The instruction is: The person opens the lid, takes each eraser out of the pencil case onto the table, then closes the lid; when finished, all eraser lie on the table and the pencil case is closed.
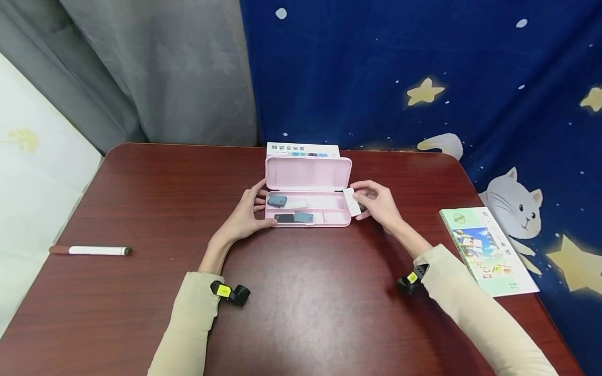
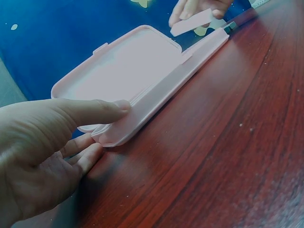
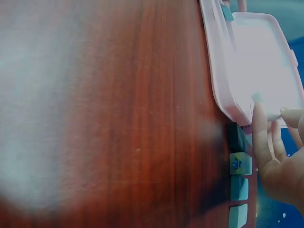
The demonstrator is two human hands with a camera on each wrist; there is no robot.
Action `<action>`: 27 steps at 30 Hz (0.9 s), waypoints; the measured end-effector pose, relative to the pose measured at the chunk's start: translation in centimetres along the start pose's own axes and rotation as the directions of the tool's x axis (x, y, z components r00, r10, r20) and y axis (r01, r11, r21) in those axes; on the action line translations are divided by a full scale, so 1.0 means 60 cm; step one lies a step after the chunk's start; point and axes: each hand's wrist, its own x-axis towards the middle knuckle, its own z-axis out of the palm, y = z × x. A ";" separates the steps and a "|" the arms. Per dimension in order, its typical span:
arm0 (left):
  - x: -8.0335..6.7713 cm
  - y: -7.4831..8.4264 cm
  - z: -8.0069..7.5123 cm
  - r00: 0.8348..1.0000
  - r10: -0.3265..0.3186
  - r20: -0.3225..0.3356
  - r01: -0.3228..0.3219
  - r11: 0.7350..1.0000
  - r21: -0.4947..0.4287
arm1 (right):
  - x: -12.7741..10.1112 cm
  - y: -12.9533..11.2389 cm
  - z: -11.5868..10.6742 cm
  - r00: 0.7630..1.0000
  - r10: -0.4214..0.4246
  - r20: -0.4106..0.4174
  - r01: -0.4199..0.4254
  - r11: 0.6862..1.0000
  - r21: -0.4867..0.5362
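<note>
An open pink pencil case (image 1: 308,225) stands on the table with its lid raised. Inside lie a blue-grey eraser (image 1: 277,201), a white one, a black eraser (image 1: 284,218) and another blue-grey one. At the case's left end, my left hand (image 1: 242,216) grips it, thumb on the front wall and fingers round the end. My right hand (image 1: 380,206) pinches a white eraser (image 1: 351,202) above the case's right end. Beneath that hand, in the right wrist view, several erasers stand in a row, among them a black eraser (image 3: 236,137) and a blue-grey eraser (image 3: 239,188); the head view mostly hides them.
Behind the raised lid is a white box (image 1: 303,150) with printed characters. A white marker (image 1: 96,250) with a brown end lies at the left. Near the right table edge lies a green-and-white book (image 1: 489,256). Curtains (image 1: 338,73) hang behind the table (image 1: 301,292).
</note>
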 end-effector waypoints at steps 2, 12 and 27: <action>0.000 0.001 0.001 1.000 -0.004 0.001 0.004 1.000 0.002 | -0.009 0.002 -0.005 0.999 0.046 -0.010 -0.046 0.999 0.022; -0.015 0.062 -0.006 1.000 -0.004 0.018 0.005 1.000 -0.024 | -0.043 0.008 -0.006 0.981 0.185 -0.050 -0.185 0.983 0.003; -0.016 0.067 -0.007 1.000 0.000 0.016 0.000 1.000 -0.015 | -0.067 0.023 0.012 0.982 0.175 -0.077 -0.185 0.969 -0.162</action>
